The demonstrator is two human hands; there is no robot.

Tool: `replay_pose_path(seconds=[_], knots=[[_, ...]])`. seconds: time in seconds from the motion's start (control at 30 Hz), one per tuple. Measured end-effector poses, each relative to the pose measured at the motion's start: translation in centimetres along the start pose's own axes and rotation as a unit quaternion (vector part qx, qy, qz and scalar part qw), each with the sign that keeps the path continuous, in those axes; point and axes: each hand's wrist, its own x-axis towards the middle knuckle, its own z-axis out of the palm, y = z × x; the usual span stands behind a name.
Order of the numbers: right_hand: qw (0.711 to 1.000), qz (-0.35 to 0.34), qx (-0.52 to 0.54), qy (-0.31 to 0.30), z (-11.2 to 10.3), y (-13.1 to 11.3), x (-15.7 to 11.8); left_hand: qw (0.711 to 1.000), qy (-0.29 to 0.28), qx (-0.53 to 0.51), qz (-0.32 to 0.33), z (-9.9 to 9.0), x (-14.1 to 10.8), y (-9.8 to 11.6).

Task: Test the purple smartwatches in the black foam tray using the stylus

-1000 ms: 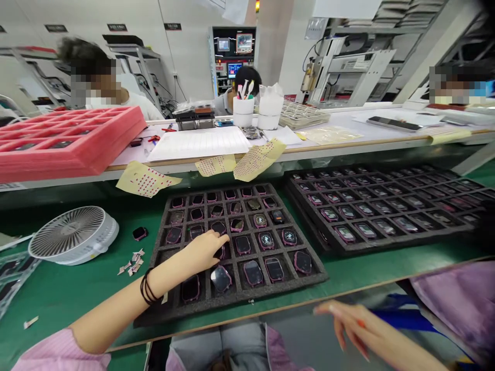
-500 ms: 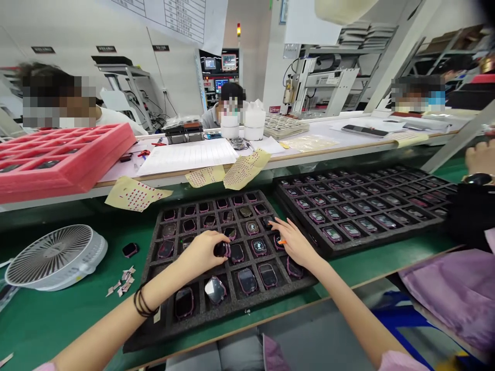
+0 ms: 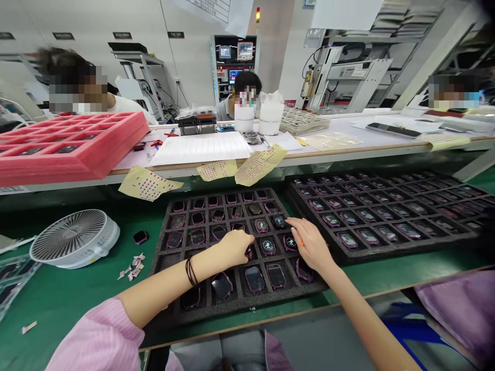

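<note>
A black foam tray with square cells lies before me, most of them holding a smartwatch with a dark screen and purplish frame. My left hand is closed, its fingertips down at a smartwatch in a middle cell; the hand covers most of that watch. Stretched fingers of my right hand reach to the right edge of another smartwatch, whose face is lit. An orange band shows on one right finger. Below it sits a second lit smartwatch, and a third lit one is to its left.
A second black tray of watches stands at right. On the left are a white fan, a loose watch and small strips. A shelf edge with yellow sticker sheets runs above. Other people sit beyond.
My left hand has moved one cell to the right. The watch at my right fingertips now shows a lit face; that hand has shifted slightly off it. The view has turned left.
</note>
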Motion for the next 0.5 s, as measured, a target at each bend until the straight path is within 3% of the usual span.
replay_pose_path(seconds=[0.13, 0.2, 0.27, 0.37, 0.43, 0.5], knots=[[0.995, 0.056, 0.031, 0.075, -2.4, -0.1, 0.8, 0.986, 0.053, -0.156, -0.013, 0.8, -0.6, -2.2], [0.989, 0.073, 0.095, 0.082, -3.1, -0.7, 1.9, 0.947, 0.085, -0.309, -0.033, 1.4, -1.1, -3.9], [0.982, 0.060, 0.164, 0.078, -3.2, -2.0, 3.7, 0.862, 0.117, -0.488, -0.069, 2.1, -1.6, -5.4], [0.970, -0.005, 0.236, 0.053, -2.0, -4.9, 7.1, 0.669, 0.151, -0.718, -0.117, 3.1, -2.2, -6.7], [0.963, -0.067, 0.260, 0.024, -0.5, -7.0, 9.3, 0.553, 0.170, -0.805, -0.131, 3.5, -2.4, -6.9], [0.954, -0.123, 0.272, 0.005, 1.4, -8.6, 11.0, 0.463, 0.192, -0.853, -0.145, 3.8, -2.6, -6.9]])
